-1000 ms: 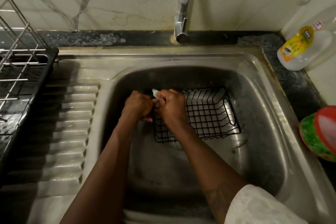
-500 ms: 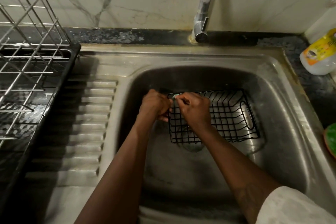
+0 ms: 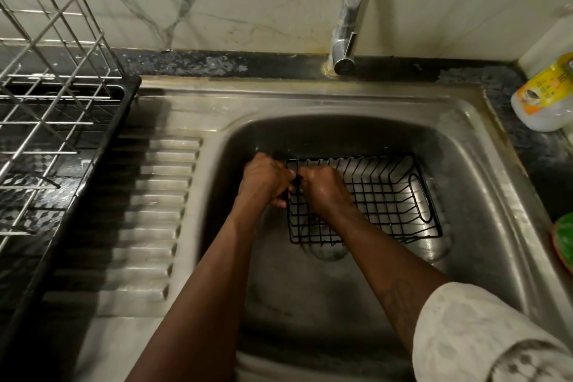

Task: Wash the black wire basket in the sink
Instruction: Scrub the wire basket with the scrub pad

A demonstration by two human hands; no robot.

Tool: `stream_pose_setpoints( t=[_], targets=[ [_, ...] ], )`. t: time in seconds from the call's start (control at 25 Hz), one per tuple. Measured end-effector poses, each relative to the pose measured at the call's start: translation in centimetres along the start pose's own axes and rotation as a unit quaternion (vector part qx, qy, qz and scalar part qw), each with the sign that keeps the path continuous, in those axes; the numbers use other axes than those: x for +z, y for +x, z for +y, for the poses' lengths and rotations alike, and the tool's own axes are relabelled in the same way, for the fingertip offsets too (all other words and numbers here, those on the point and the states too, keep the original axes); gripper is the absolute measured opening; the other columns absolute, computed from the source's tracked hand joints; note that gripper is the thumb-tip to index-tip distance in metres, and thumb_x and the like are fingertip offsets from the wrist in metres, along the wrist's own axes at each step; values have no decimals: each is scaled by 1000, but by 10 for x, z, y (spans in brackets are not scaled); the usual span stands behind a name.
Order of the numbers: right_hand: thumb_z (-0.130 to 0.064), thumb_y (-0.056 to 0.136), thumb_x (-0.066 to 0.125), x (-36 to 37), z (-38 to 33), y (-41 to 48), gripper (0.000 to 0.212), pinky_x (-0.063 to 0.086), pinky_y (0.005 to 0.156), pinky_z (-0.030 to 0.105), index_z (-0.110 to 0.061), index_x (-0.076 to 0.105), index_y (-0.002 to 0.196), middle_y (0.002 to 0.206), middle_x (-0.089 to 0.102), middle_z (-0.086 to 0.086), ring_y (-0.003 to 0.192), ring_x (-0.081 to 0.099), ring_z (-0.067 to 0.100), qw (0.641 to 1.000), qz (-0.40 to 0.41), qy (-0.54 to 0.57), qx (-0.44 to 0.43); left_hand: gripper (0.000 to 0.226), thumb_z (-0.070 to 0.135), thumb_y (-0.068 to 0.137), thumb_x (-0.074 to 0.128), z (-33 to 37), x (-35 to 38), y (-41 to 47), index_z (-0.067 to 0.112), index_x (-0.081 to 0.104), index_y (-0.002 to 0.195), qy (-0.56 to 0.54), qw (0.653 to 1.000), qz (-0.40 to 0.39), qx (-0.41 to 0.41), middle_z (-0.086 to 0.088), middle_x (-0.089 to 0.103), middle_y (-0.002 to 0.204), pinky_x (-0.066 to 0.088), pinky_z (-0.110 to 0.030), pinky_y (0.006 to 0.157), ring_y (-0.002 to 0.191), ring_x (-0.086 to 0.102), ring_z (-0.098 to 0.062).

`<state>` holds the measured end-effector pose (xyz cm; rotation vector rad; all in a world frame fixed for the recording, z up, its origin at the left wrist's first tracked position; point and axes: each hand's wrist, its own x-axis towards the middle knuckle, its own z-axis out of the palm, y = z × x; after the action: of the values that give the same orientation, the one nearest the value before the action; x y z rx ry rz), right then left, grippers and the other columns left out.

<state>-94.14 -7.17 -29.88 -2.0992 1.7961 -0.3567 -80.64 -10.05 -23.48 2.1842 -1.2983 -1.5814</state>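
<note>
Black wire basket in the steel sink, upright on the basin floor, near corner over the drain. Left grip curled round the left end wall from outside; right grip curled tight on the same rim from inside, knuckles touching the left. Anything pinched between the fingers hidden; cannot tell. No stream visible at the tap.

Likely trouble: wet coated wire slipping out of both grips, all hold on one end, far end free to swing and scrape the steel. Fingers apt to snag in the narrow grid.

Looks: thin black rods, square grid floor, upright bars on the walls, oval handle loop at the right end. Light, rigid, open.
</note>
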Motion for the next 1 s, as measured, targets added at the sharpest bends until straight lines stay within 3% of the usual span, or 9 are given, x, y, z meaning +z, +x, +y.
stream_pose_setpoints(
  t=[0.08,0.24,0.32,0.4,0.48,0.6,0.76,0.84,1.0],
  targets=[
    [-6,96,55,-5,5,-6,16,55,75,40,-7,71,99,93,70,14,87,66,33,999,33,4,-33,17,22,99,64,1,1,1,7,69,94,6,1000,-1,-4,-11,76,88,60,-31,49,63,74,-25],
    [-2,91,67,-20,34,-23,19,60,72,37,-5,74,108,98,74,11,82,71,24,963,242,8,-117,18,18,100,62,-1,2,4,6,69,88,-4,1000,-1,4,-13,73,83,53,-28,37,57,69,-24],
    [-2,91,68,-18,35,-22,22,60,73,35,-2,74,112,101,73,13,84,71,24,951,280,3,-134,17,21,100,63,-1,2,4,6,71,94,12,1000,12,7,-11,73,80,52,-26,37,54,71,-23],
    [1,87,71,-12,33,-18,20,60,71,36,-1,74,107,98,72,15,83,70,27,949,267,-24,-167,19,24,100,62,-1,2,4,7,71,95,29,1000,7,2,-9,74,79,52,-25,39,56,72,-22],
    [-1,88,70,-8,34,-14,19,59,68,36,-5,74,105,97,71,13,83,69,27,966,174,-59,-181,20,26,100,62,-2,4,8,8,71,96,30,1000,8,0,-8,75,81,55,-25,43,61,74,-21],
    [-7,95,62,-8,40,-10,20,57,77,31,-15,74,109,103,71,5,93,69,22,990,43,-74,-110,20,26,100,62,-4,5,11,9,70,96,21,1000,19,-7,-9,75,82,59,-27,49,66,75,-20],
    [-5,95,60,-17,50,-20,19,57,79,30,-14,72,107,103,70,5,94,69,22,992,-4,-80,-99,21,26,101,61,-4,7,14,8,70,98,7,1000,5,-7,-10,75,87,60,-30,51,72,75,-22],
    [-2,94,60,-28,66,-26,16,59,75,38,-7,73,103,100,72,12,89,70,28,988,57,-49,-135,21,25,101,61,-3,7,15,7,71,99,1,1000,-1,-13,-10,75,89,57,-28,46,73,75,-23],
    [-6,96,52,-35,88,-26,25,60,76,41,0,72,111,103,71,17,87,69,30,939,233,-127,-220,19,25,101,61,-1,6,12,8,70,100,7,1000,-1,-15,-9,74,87,56,-27,44,71,74,-22]
  ],
)
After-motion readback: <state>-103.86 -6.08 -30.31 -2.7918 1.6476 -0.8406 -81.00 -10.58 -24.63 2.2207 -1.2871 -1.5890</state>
